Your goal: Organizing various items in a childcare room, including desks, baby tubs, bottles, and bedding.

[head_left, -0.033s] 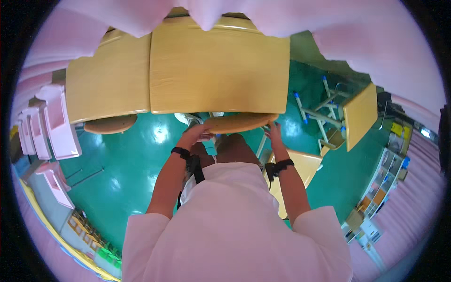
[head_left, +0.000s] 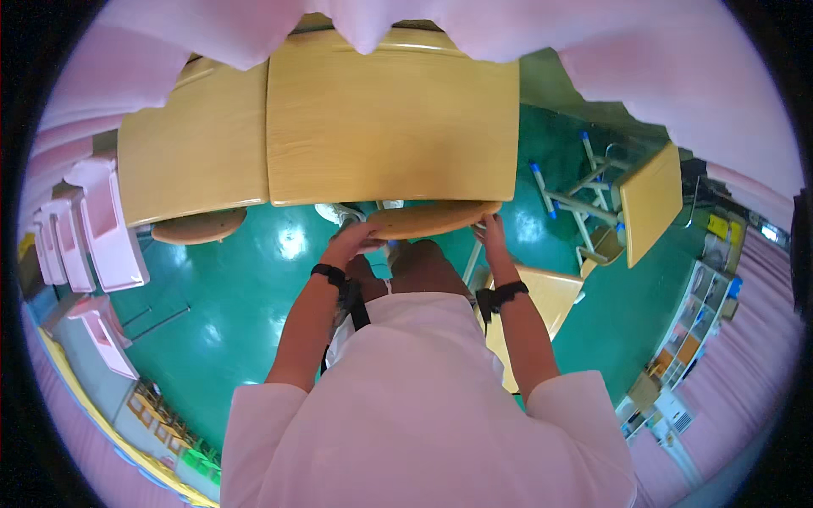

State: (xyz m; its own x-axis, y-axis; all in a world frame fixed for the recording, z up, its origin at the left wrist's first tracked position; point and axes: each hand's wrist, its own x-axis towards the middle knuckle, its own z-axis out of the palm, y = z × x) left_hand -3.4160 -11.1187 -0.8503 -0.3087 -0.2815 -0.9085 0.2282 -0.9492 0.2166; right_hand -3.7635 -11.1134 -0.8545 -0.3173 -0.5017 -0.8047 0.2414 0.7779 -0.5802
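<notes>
A round wooden stool seat (head_left: 432,218) sits at the near edge of a pale wooden desk (head_left: 389,118), partly tucked beneath it. My left hand (head_left: 356,241) grips the seat's left rim. My right hand (head_left: 491,230) holds its right rim. Both wrists wear black bands. My white shirt fills the lower middle of the view and hides the stool's legs.
A second wooden desk (head_left: 190,144) adjoins on the left, with another round stool (head_left: 199,226) under it. Pink chairs (head_left: 102,220) line the left wall. A tipped desk (head_left: 648,203) with blue-tipped legs lies to the right. Another desk top (head_left: 550,296) and shelves (head_left: 694,330) stand on the green floor.
</notes>
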